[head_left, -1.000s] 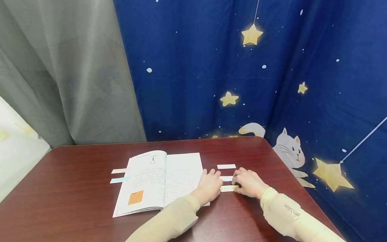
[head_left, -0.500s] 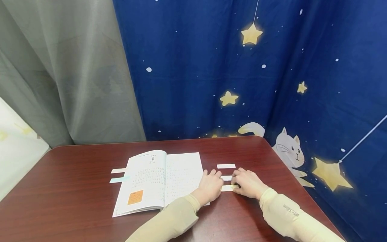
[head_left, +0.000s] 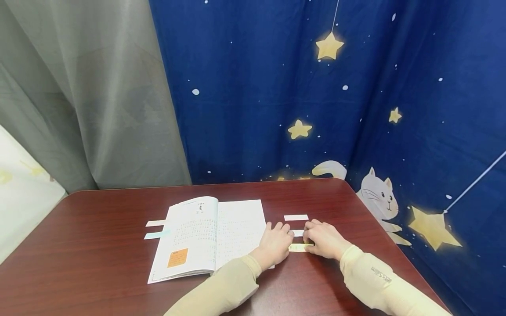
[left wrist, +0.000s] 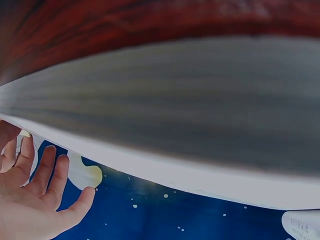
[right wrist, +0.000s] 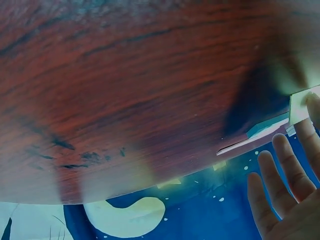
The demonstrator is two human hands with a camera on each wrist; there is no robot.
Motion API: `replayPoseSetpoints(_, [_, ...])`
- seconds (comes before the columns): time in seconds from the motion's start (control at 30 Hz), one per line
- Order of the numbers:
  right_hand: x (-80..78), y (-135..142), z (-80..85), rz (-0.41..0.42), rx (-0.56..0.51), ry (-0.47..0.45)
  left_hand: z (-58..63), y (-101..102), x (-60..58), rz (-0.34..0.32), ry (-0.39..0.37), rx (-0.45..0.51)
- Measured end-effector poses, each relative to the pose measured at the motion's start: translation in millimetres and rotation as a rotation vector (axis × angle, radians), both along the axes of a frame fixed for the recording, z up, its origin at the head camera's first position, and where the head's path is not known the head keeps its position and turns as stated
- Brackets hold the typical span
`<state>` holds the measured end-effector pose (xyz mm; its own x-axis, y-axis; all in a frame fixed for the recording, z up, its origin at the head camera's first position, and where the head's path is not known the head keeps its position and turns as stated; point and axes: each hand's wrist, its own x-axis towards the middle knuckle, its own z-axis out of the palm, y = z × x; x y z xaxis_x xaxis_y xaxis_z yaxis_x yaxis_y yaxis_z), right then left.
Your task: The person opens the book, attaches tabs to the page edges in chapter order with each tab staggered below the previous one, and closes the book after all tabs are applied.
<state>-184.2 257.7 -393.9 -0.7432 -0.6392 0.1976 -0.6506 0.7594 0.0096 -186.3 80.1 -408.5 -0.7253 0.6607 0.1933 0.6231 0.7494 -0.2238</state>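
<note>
My right hand pinches the right end of a pale yellow sticky tab between thumb and index finger. In the right wrist view the tab sticks out from those fingertips, the other fingers spread loosely. My left hand is at the tab's left end, over the open book's right edge. A small yellowish patch shows by the thumb in the left wrist view, where the hand is partly cut off; it seems to pinch the tab. A white tab lies between the hands, and another white tab lies farther back.
The open book lies on the dark red table. A white tab and a light blue tab jut from its left edge; an orange note is on the left page. A blue star-patterned curtain hangs behind.
The yellow tab has shifted slightly toward me and now looks yellow along its whole length, where it looked mostly white before. Both hands have barely moved; the book lies as before.
</note>
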Motion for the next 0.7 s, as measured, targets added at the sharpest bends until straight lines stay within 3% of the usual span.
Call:
replayPoseSetpoints(0.4, [-0.3, -7, 10.9, 0.035, -0.005, 0.010, 5.9, -13, 1.8, -0.020, 0.043, 0.070])
replayPoseSetpoints(0.7, [-4.0, -16, 36.8, 0.062, -0.123, -0.011, 30.0, -38, 2.4, -0.101, 0.292, 0.115])
